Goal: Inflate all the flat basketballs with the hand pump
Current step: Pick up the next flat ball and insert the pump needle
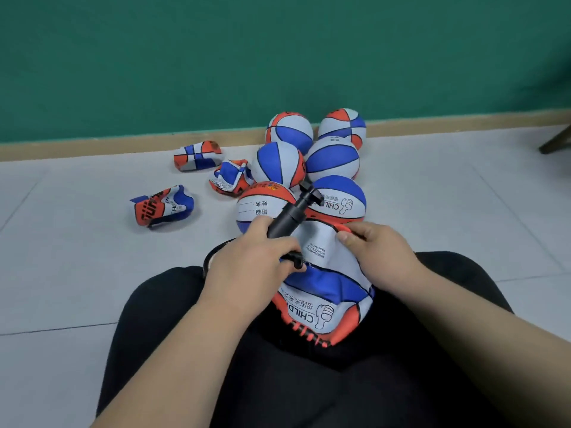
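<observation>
In the head view, the person is sitting with a flat ball (327, 282) lying crumpled on the lap, and every place here is being given from that ball. The left hand (247, 257) is curling around the pump (287, 217) at the ball's left edge, its fingers seeming to press the hose (206, 261) tip onto the ball's skin; the needle itself is hidden. The right hand (380, 251) is pinching the ball's far right rim, thumb on the white panel, steadying it. Just beyond the ball, six round balls (278, 163) are clustering toward the wall (278, 57); farther left of them, three flat ones (162, 205) are waiting on the floor (77, 273). The step appears to be seating the needle in the valve. Next, the needle is likely needing a firm, straight push before one hand is freeing itself for the pump handle.
</observation>
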